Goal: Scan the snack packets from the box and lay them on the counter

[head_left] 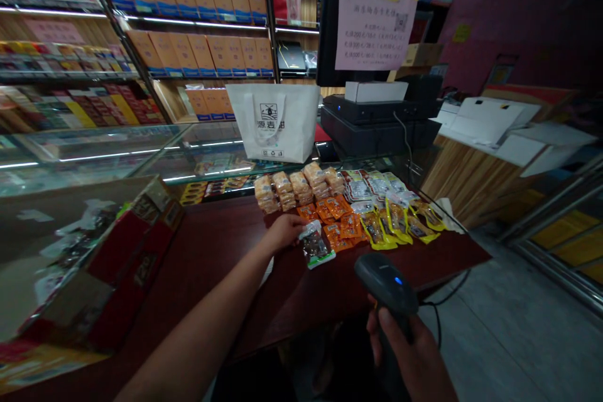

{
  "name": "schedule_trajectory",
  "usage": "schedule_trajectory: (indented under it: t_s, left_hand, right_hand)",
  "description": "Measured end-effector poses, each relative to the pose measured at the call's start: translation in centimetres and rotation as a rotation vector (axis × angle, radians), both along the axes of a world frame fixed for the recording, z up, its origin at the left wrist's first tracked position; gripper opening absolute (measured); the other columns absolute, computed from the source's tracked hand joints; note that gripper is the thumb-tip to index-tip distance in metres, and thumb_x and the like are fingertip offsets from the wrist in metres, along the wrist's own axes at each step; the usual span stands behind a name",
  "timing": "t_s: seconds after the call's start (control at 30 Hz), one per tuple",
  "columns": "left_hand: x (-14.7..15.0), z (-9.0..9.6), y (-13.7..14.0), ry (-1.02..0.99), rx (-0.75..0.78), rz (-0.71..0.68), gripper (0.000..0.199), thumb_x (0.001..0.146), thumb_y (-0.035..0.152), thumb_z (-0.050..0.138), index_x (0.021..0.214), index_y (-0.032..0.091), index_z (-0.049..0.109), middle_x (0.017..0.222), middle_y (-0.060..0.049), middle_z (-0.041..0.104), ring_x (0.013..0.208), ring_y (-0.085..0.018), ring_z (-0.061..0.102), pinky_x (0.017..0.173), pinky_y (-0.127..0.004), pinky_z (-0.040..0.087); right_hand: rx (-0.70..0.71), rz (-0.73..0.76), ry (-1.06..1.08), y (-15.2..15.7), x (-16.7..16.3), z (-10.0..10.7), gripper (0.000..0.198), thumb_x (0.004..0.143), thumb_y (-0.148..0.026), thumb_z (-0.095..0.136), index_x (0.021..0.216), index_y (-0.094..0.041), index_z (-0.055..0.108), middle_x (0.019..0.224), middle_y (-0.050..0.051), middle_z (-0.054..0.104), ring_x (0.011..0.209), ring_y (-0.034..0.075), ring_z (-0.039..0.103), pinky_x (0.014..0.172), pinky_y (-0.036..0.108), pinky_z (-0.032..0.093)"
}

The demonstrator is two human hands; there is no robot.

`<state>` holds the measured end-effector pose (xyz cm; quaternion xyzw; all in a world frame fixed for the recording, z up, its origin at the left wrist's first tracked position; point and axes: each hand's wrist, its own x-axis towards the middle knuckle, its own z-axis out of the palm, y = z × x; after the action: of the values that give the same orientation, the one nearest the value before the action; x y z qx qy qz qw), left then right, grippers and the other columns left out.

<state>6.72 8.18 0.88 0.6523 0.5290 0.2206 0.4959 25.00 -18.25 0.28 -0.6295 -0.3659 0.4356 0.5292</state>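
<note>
The green-edged snack packet (316, 247) is just left of the orange sachets (340, 226), its far end pinched in my left hand (284, 232); whether it touches the tabletop (207, 239) is unclear. Nearer, my right hand (407, 342) grips the barcode scanner (382, 279). Far back stands a white tote bag (282, 138).

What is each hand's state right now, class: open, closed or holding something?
Left hand: closed on the edge of the dark packet; whether it is lifted cannot be told.
Right hand: closed around the scanner.
</note>
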Motion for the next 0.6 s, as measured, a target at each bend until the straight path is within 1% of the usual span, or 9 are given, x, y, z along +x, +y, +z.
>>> schedule_trajectory:
  t_s: [0.07,0.1,0.27,0.43,0.5,0.57,0.6]
  left_hand:
    - [0.1,-0.3,0.7,0.054,0.042,-0.003,0.009,0.080,0.013,0.066,0.081,0.013,0.075,0.050,0.003,0.059,0.039,-0.009,0.050,0.043,-0.019,0.038]
    - [0.1,-0.5,0.9,0.079,0.065,0.003,0.009,0.081,0.013,0.065,0.083,0.014,0.074,0.050,0.003,0.059,0.040,-0.009,0.051,0.043,-0.019,0.038]
    - [0.4,-1.5,1.0,0.155,0.155,0.049,0.006,0.082,0.010,0.064,0.084,0.015,0.067,0.057,0.003,0.060,0.045,-0.011,0.056,0.043,-0.019,0.040]
    - [0.5,-1.8,0.1,0.139,0.206,0.089,0.006,0.083,0.013,0.064,0.080,0.017,0.060,0.065,0.002,0.061,0.050,-0.012,0.061,0.045,-0.020,0.044]
    - [0.5,-1.7,-0.2,0.118,0.217,0.093,0.007,0.083,0.015,0.064,0.081,0.018,0.059,0.067,0.001,0.062,0.050,-0.013,0.061,0.045,-0.021,0.045]
    - [0.4,-1.5,-0.4,0.094,0.218,0.098,0.005,0.085,0.018,0.063,0.084,0.018,0.058,0.070,0.000,0.064,0.050,-0.013,0.062,0.045,-0.022,0.046]
    - [0.3,-1.3,-0.7,0.083,0.218,0.104,0.005,0.086,0.020,0.063,0.088,0.019,0.059,0.074,-0.001,0.066,0.050,-0.013,0.062,0.044,-0.022,0.046]
  right_hand:
    - [-0.011,0.018,-0.014,0.0,0.1,0.2,0.056,0.085,-0.075,0.057,0.080,-0.019,0.064,0.051,-0.003,0.059,0.052,0.015,0.053,0.057,0.027,0.043]
    - [-0.016,0.023,-0.005,0.0,0.2,0.2,0.057,0.085,-0.076,0.057,0.079,-0.020,0.064,0.052,-0.003,0.059,0.052,0.015,0.053,0.057,0.027,0.043]
    - [-0.014,0.005,0.034,0.3,0.3,-0.3,0.056,0.085,-0.073,0.059,0.086,-0.018,0.067,0.051,-0.003,0.058,0.051,0.015,0.053,0.056,0.027,0.044]
    - [0.046,-0.008,0.061,0.7,-0.5,-0.8,0.049,0.088,-0.067,0.062,0.077,-0.019,0.065,0.053,-0.003,0.061,0.049,0.012,0.053,0.054,0.025,0.042]
    - [0.058,-0.001,0.074,0.9,-0.9,-0.9,0.048,0.088,-0.065,0.063,0.083,-0.018,0.066,0.052,-0.003,0.060,0.048,0.013,0.053,0.054,0.025,0.042]
    - [0.053,-0.002,0.079,1.2,-1.2,-1.1,0.051,0.087,-0.066,0.063,0.094,-0.016,0.068,0.050,-0.005,0.058,0.048,0.014,0.054,0.053,0.025,0.042]
    - [0.046,-0.002,0.075,1.3,-1.4,-1.1,0.052,0.086,-0.068,0.064,0.095,-0.016,0.068,0.049,-0.005,0.058,0.047,0.014,0.054,0.052,0.025,0.042]
